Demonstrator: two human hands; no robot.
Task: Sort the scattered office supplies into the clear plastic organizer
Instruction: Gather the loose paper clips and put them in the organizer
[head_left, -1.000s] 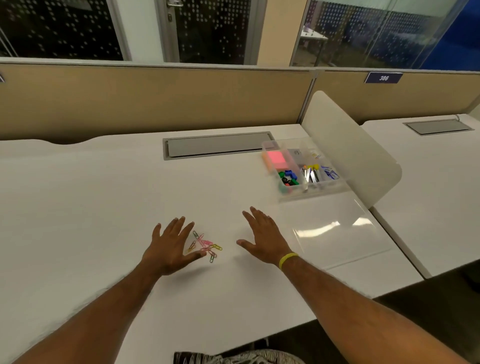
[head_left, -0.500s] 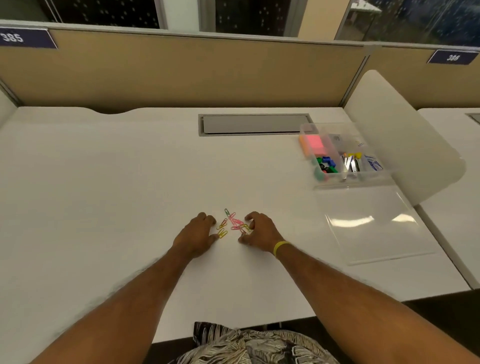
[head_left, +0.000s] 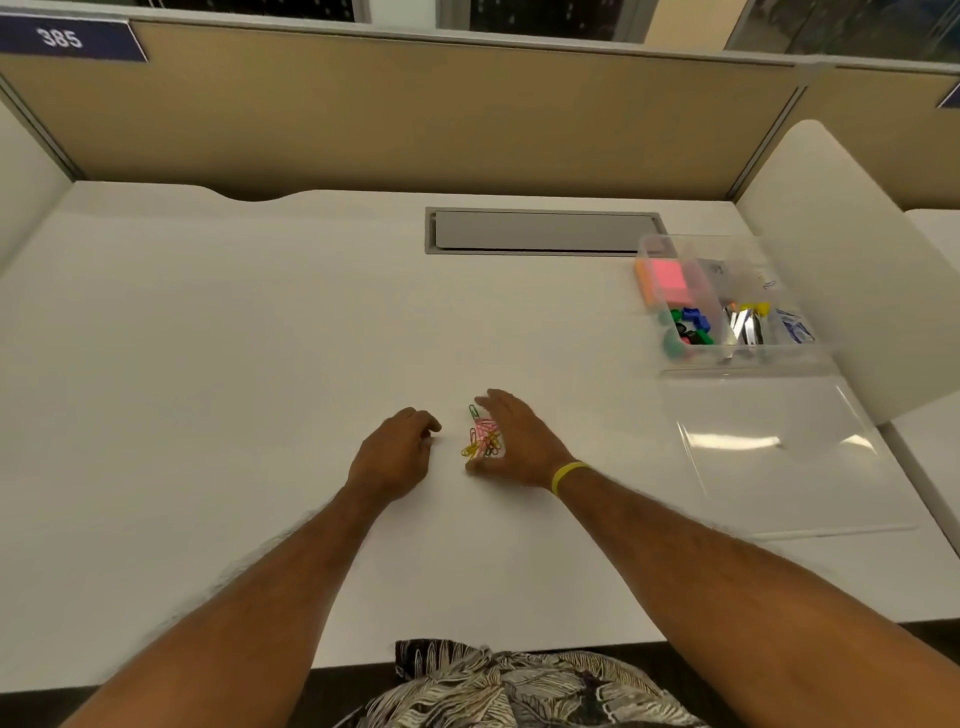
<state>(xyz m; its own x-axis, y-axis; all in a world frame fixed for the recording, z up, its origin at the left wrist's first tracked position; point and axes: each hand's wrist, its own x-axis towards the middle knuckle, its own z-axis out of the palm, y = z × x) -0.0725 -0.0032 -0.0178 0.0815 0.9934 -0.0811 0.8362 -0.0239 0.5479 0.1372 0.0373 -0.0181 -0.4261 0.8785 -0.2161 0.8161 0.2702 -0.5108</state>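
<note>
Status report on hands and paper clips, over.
Left hand curled, nothing seen in it. Right hand straight-fingered against paper clips bunched on desk. Organizer open, its lid flat in front.

Dim, warm overhead light; white glare streaks on the clear organizer lid (head_left: 789, 467); faint soft shadows on the desk (head_left: 208, 364); slight overall blur, wide-angle bending at edges

Bare desk (head_left: 260, 338) separates paper clips (head_left: 482, 439) from organizer (head_left: 737, 358), whose flat lid (head_left: 779, 467) lies across the way.
</note>
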